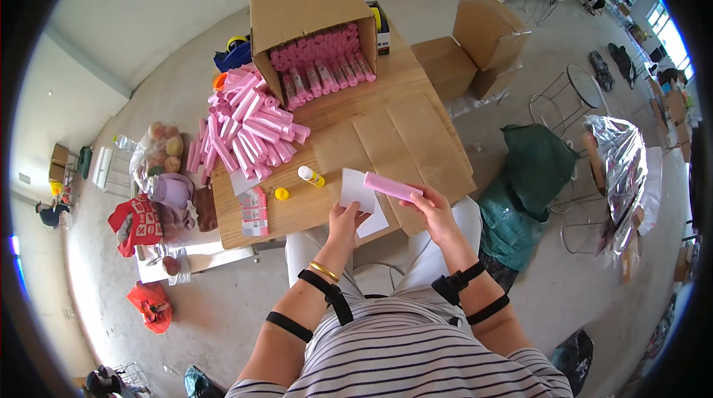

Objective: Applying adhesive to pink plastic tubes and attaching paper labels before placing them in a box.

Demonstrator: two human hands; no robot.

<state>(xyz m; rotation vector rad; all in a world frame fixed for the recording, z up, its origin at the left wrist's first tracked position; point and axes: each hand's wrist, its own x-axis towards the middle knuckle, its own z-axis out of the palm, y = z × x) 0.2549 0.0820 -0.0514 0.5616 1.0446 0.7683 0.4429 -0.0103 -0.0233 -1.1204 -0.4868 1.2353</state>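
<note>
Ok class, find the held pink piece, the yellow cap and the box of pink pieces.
Held pink piece [391, 186]: head view, its long side.
Yellow cap [281, 194]: head view, its middle.
Box [312, 8]: head view, upper cardboard panel.

Your piece [392, 186] is plain pink and your paper [353, 188] white, both on your side of the brown carton [312, 8]. The heaped pieces [256, 125] beside that carton are pink too; the bottle [311, 176] on your side of it is white and yellow. Your shirt [401, 357] is pale with dark stripes, your bangle [324, 272] gold.
</note>
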